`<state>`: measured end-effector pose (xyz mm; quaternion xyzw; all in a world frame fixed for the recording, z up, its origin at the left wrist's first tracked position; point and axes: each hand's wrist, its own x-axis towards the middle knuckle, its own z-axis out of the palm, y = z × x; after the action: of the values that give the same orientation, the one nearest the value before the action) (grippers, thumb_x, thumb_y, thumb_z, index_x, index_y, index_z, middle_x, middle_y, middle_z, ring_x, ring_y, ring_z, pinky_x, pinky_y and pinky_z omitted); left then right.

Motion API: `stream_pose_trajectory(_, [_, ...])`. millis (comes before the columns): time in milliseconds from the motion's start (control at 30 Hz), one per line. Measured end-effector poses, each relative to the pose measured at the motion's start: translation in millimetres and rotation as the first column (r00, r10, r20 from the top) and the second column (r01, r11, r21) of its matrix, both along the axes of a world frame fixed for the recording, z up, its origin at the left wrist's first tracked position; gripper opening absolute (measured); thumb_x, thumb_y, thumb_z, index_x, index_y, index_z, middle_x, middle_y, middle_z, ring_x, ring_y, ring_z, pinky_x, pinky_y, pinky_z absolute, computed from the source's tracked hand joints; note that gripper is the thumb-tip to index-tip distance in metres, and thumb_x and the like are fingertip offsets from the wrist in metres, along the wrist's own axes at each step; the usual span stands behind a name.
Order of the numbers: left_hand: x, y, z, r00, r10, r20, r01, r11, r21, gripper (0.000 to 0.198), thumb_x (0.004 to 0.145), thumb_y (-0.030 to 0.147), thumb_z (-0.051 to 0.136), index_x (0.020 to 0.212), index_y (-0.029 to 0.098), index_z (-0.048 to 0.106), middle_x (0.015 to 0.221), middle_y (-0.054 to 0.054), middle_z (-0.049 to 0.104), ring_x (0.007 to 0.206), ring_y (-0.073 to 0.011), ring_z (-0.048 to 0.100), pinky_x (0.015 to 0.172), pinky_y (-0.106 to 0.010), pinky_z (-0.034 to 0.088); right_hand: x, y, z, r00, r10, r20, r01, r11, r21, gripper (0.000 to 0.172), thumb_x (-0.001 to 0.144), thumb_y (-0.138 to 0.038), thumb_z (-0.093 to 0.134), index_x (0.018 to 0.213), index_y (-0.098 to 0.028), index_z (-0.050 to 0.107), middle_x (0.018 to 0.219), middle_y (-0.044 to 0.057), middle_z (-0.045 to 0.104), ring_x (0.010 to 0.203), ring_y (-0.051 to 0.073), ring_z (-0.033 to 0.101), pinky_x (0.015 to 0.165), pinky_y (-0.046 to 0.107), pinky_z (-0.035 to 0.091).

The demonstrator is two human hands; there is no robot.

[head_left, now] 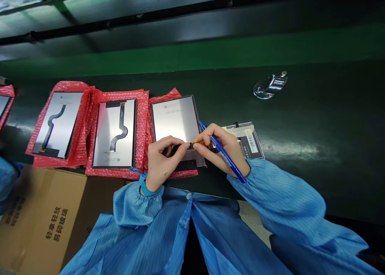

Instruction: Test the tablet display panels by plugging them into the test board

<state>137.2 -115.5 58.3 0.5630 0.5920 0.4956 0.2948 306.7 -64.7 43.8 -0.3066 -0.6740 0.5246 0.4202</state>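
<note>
Both my hands meet over a glass-backed display panel (174,124) lying on red bubble wrap (162,106). My left hand (167,160) pinches a dark flex cable (180,150) that runs over the panel's lower part. My right hand (222,148) grips a blue pen (224,152) against the palm, its fingertips reaching a small black connector (191,146) at the cable's end. The hands hide most of the cable.
Two more display panels (114,132) (57,124) lie on bubble wrap to the left. A barcoded packet (251,142) sits right of my hand, and a chrome tally counter (270,84) stands on the dark green bench (300,106). A cardboard box (45,223) stands at lower left.
</note>
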Motion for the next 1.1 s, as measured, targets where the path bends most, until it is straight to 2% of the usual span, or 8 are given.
stream_pose_trajectory(500, [-2.6,-1.4,1.0,0.991,-0.114,-0.063,0.117,0.992,0.044,0.013,0.088,0.025,0.072,0.077,0.019,0.074,0.063,0.002,0.065,0.048,-0.0077,0.040,0.045,-0.025,0.030,-1.5,-0.9,-0.6,0.996,0.082,-0.028,-0.083,0.996,-0.032,0.030,0.092,-0.020,0.061,0.077,-0.024,0.036,0.079,-0.002,0.064,0.062,0.011,0.054,0.057,0.024,0.043])
stream_pose_trajectory(633, [-32.4,-14.4,14.1,0.958,0.161,-0.236,-0.133,0.982,0.131,0.018,0.096,0.028,0.061,0.097,0.019,0.076,0.086,-0.003,0.073,0.071,-0.0124,0.059,0.061,-0.026,0.041,7.6,-1.9,7.9,0.983,-0.184,0.025,0.178,0.971,0.161,0.007,0.097,-0.028,0.060,0.097,-0.025,0.054,0.109,0.005,0.071,0.098,0.022,0.068,0.086,0.038,0.053])
stream_pose_trajectory(733, [-66.3,-34.1,16.7,0.945,0.146,-0.293,-0.194,0.971,-0.142,0.025,0.098,0.035,0.056,0.095,0.019,0.076,0.073,-0.001,0.065,0.065,-0.0128,0.055,0.059,-0.027,0.039,18.2,-14.4,9.6,0.905,-0.424,-0.030,0.408,0.847,0.342,0.018,0.104,-0.024,0.044,0.110,-0.028,0.060,0.107,0.005,0.073,0.098,0.023,0.071,0.087,0.041,0.054])
stream_pose_trajectory(800, [-83.2,-47.2,11.8,0.966,-0.035,-0.255,-0.076,0.908,-0.411,0.029,0.098,0.040,0.055,0.104,0.018,0.073,0.068,0.001,0.060,0.060,-0.0129,0.050,0.057,-0.027,0.037,20.7,-28.1,3.4,0.931,-0.360,0.062,0.306,0.859,0.410,0.028,0.103,-0.015,0.042,0.111,-0.030,0.063,0.094,0.001,0.075,0.083,0.020,0.073,0.077,0.036,0.057])
stream_pose_trajectory(867, [-91.2,-56.3,3.6,0.974,-0.152,-0.168,0.032,0.828,-0.560,0.036,0.098,0.042,0.052,0.118,0.017,0.068,0.068,0.002,0.058,0.061,-0.0136,0.049,0.058,-0.028,0.036,17.0,-42.0,-7.3,0.940,-0.224,0.256,0.085,0.884,0.460,0.030,0.099,-0.010,0.048,0.117,-0.028,0.064,0.099,0.003,0.076,0.087,0.021,0.074,0.079,0.036,0.060])
stream_pose_trajectory(933, [-90.3,-59.9,-5.0,0.984,-0.153,-0.089,0.070,0.797,-0.600,0.042,0.098,0.044,0.051,0.127,0.015,0.062,0.068,0.002,0.058,0.062,-0.0140,0.049,0.059,-0.028,0.036,9.2,-52.2,-19.0,0.891,-0.151,0.429,-0.085,0.871,0.484,0.035,0.097,-0.012,0.055,0.130,-0.023,0.058,0.124,0.008,0.071,0.114,0.027,0.068,0.097,0.043,0.058])
stream_pose_trajectory(1000, [-83.3,-58.7,-12.9,0.993,-0.118,-0.010,0.089,0.802,-0.590,0.044,0.097,0.044,0.051,0.128,0.012,0.059,0.068,0.002,0.058,0.062,-0.0139,0.049,0.059,-0.027,0.037,2.0,-57.8,-28.7,0.808,-0.116,0.578,-0.204,0.865,0.458,0.047,0.097,-0.017,0.057,0.143,-0.018,0.047,0.145,0.013,0.057,0.138,0.032,0.051,0.114,0.054,0.046])
stream_pose_trajectory(1100, [-68.2,-51.6,-24.6,0.988,-0.119,0.094,0.151,0.809,-0.568,0.043,0.096,0.041,0.051,0.126,0.011,0.056,0.068,0.001,0.059,0.061,-0.0136,0.050,0.058,-0.027,0.037,-0.6,-61.0,-37.8,0.701,-0.135,0.700,-0.256,0.869,0.424,0.057,0.099,-0.019,0.053,0.152,-0.014,0.034,0.156,0.015,0.044,0.150,0.035,0.033,0.120,0.063,0.035])
